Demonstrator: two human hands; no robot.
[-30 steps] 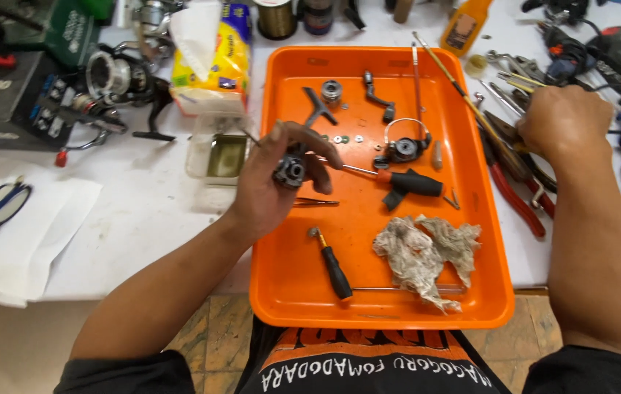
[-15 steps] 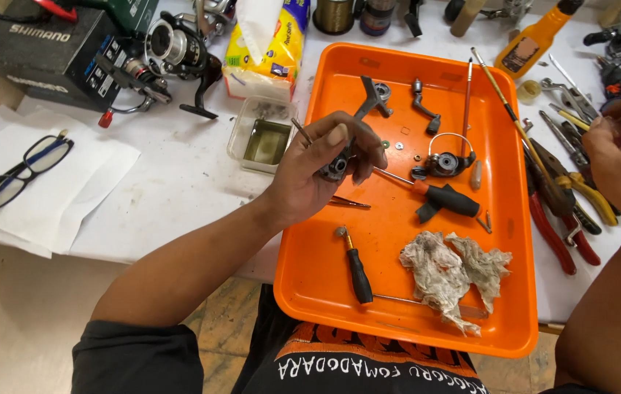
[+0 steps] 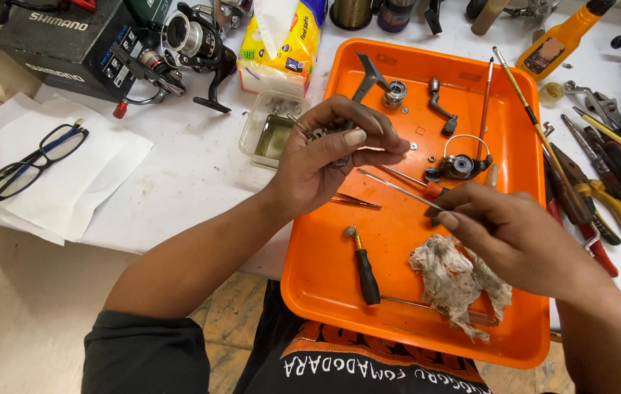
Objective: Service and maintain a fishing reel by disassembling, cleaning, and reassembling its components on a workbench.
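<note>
**Listener:** What are your hands doing right now?

**Me:** My left hand (image 3: 325, 157) is curled shut around a small grey metal reel part (image 3: 319, 134), thumb pressing along its top, held up over the near-left corner of an orange tray (image 3: 398, 321). My right hand (image 3: 511, 233) pinches the handle of a thin screwdriver (image 3: 398, 188). Its shaft runs up and left from my fingers, with the tip close under my left thumb.

**Listener:** So which step is this?

**Me:** I judge that I am bringing the driver to a screw on the part. I cannot see the screw; my fingers hide it. The next move calls for a steady left grip and a small, careful slide of the tip into the slot.

**Listener:** What lies around your hands?

**Me:** Below my right hand lies a dirty crumpled rag (image 3: 456, 281). Below my left hand lies a short black-handled screwdriver (image 3: 363, 266). Beyond my right fingers sits a reel rotor with a wire bail (image 3: 460, 162), and small washers lie loose just past my left fingertips.

**Listener:** Is there room to move?

**Me:** The open tray floor between my two hands gives some. To the left of my left hand, off the tray, a clear plastic dish (image 3: 270, 131) sits near. To the right of my right hand, past the tray rim, pliers and hand tools (image 3: 602, 197) crowd the bench, so my elbow has little room there.
</note>
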